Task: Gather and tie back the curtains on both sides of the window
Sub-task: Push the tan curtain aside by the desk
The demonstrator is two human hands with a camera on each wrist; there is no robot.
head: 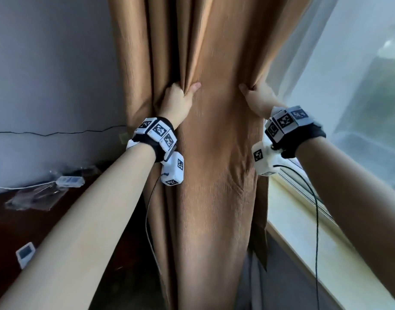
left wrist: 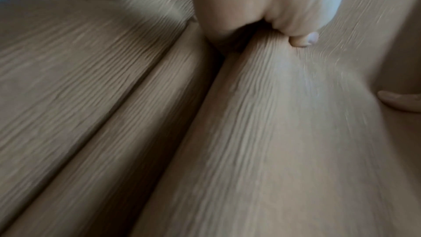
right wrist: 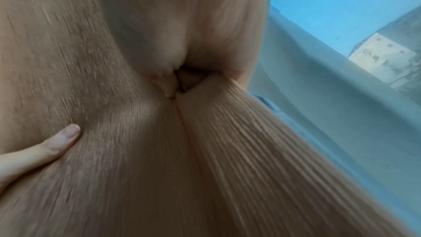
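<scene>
Both hands are gripping folds of the tan curtain (head: 216, 153) hanging left of the window (head: 359, 86), left hand (head: 176, 101) and right hand (head: 259, 99) level; the ribbed cloth is looking soft, weighty, best bunched mid-height

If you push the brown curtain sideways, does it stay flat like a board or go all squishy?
Probably squishy: the brown curtain already bunches into folds where the left hand and right hand grip it. Its ribbed weave likely keeps it from slipping. It looks thick, so maybe fairly heavy.
</scene>
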